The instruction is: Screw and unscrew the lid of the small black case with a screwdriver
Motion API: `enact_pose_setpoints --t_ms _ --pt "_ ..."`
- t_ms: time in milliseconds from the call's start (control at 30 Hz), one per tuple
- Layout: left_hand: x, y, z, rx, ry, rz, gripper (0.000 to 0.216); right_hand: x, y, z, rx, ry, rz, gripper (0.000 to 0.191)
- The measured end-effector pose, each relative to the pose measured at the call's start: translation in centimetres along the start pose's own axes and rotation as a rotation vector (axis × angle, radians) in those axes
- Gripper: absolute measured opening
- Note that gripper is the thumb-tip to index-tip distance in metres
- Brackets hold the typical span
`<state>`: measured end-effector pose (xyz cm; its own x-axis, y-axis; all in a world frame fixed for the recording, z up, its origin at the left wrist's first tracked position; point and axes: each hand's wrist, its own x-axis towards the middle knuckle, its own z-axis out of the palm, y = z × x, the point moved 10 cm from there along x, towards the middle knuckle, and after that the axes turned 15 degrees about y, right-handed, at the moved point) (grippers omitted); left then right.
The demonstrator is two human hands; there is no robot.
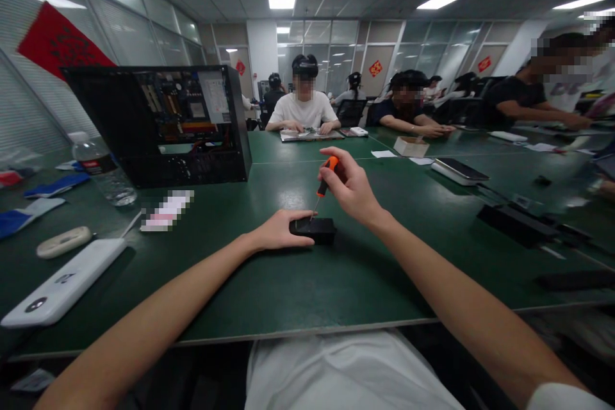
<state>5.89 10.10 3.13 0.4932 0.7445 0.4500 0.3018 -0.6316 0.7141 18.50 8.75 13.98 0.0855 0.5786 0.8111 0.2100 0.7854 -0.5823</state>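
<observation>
A small black box-shaped part rests on the green table in front of me. My left hand grips its left end, thumb on the near side and fingers on the far side. Above it, my right hand is closed around the orange and black handle of a screwdriver. The screwdriver is tilted slightly, its thin shaft pointing down, and the tip meets the top of the black part near my left fingers. Whether the tip sits in a screw is too small to tell.
An open black computer case stands at the left beside a water bottle. A white power bank lies front left. To the right are a phone on a white block, a black adapter and a small box. People sit across the table.
</observation>
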Motion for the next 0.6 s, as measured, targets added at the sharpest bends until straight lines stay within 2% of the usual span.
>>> enact_pose_setpoints --t_ms 133,267,600 --pt "-0.1 -0.2 0.0 0.074 -0.027 -0.018 0.050 -0.4 -0.7 0.4 -0.051 -0.063 -0.055 0.031" --pt "-0.1 -0.3 0.1 0.116 -0.024 -0.023 0.050 -0.9 -1.3 0.8 -0.098 -0.091 -0.124 0.030" --pt "-0.1 -0.2 0.1 0.130 -0.021 -0.015 0.048 -1.4 -2.1 0.9 -0.084 -0.108 -0.181 0.029"
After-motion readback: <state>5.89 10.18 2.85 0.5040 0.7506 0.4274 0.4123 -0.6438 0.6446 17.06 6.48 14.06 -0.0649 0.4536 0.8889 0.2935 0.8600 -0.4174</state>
